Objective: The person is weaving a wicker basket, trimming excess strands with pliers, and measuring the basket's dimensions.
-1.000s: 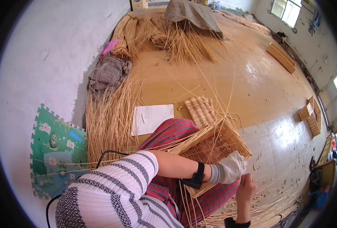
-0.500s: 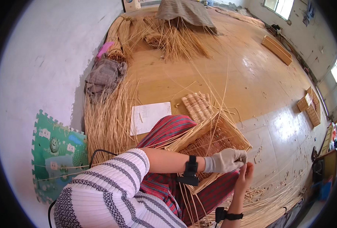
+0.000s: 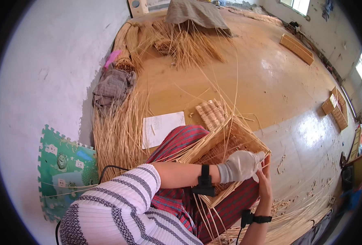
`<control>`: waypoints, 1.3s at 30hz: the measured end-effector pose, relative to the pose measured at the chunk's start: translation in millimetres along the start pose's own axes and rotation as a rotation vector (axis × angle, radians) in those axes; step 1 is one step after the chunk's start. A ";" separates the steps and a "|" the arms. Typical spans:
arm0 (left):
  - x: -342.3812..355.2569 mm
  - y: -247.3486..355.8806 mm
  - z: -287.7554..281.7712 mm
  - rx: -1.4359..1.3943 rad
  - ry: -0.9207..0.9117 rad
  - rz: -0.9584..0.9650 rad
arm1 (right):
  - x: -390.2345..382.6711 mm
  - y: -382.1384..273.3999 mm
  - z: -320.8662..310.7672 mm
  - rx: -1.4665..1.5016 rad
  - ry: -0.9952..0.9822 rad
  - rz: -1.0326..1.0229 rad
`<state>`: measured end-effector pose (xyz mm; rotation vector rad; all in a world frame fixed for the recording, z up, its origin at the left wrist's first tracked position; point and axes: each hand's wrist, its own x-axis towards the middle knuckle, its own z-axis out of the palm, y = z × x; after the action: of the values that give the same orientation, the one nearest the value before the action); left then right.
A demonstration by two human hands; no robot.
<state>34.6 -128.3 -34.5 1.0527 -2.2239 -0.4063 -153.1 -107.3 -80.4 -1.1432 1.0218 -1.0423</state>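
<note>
An open rectangular wicker basket (image 3: 205, 152) rests tilted across my legs in red plaid cloth, long loose canes rising from it and trailing below. My left hand (image 3: 244, 164), in a pale grey glove, reaches across the basket with fingers closed at its right corner rim; the exact strand under them is hard to make out. My bare right hand (image 3: 264, 175) comes up from below to that corner, fingers closed around the rim just beside the glove and partly hidden by it. Beyond the basket lie a flat woven panel (image 3: 211, 113) and a white paper sheet (image 3: 163, 130).
Cane bundles (image 3: 119, 130) line the left wall, with a grey cloth (image 3: 111, 85) on them and a green foam mat (image 3: 66, 171) against the wall. A covered pile (image 3: 193, 16) stands at the back. Wicker boxes (image 3: 338, 112) and a long basket (image 3: 295, 49) lie rightward; clutter edges the right wall.
Both hands have shifted up toward the basket's right corner. My right hand has risen and its fingers now reach along the outer rim, where before they were below the glove.
</note>
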 end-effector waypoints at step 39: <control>44.6 -65.7 -21.9 -0.911 -0.696 -0.449 | 25.0 -28.0 12.3 -0.031 0.036 0.149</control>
<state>65.9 -204.5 -33.5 0.9293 -1.8789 -1.9986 -138.9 -132.3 -53.3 -1.0597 1.1372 -0.9340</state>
